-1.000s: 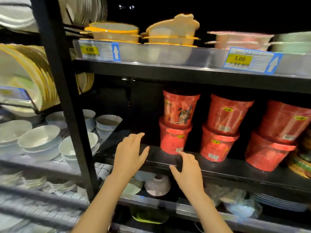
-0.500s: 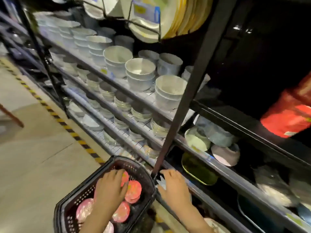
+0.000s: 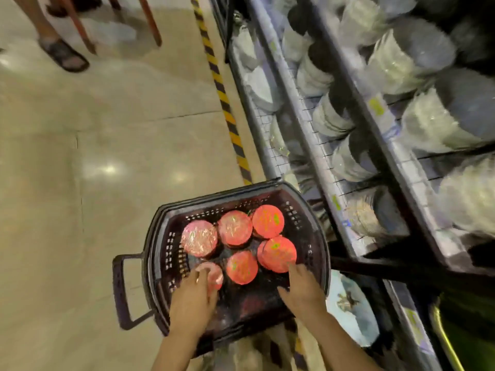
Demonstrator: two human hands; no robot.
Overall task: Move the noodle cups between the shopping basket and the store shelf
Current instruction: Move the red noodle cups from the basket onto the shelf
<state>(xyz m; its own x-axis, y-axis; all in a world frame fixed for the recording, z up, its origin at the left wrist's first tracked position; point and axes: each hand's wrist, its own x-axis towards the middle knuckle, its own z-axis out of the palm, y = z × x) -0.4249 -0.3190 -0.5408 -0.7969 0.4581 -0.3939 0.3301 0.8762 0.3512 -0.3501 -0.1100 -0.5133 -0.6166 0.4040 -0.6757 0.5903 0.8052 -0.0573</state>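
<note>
Both hands now sit deeper inside the shopping basket (image 3: 312, 210), and the view has swung down from the shelf (image 3: 300, 108) of stacked bowls (image 3: 329, 116) to the floor (image 3: 93, 129). Left hand (image 3: 191, 301) lies over the nearest noodle cup (image 3: 214, 274), fingers (image 3: 199, 275) curled on its red lid. Right hand (image 3: 301, 286) reaches for another noodle cup (image 3: 278, 253), fingertips (image 3: 292, 270) loosely spread at its edge. Six red-lidded cups stand in the basket. Beyond, a sandalled foot (image 3: 63, 56) stands by yellow-black floor tape (image 3: 222, 95).
</note>
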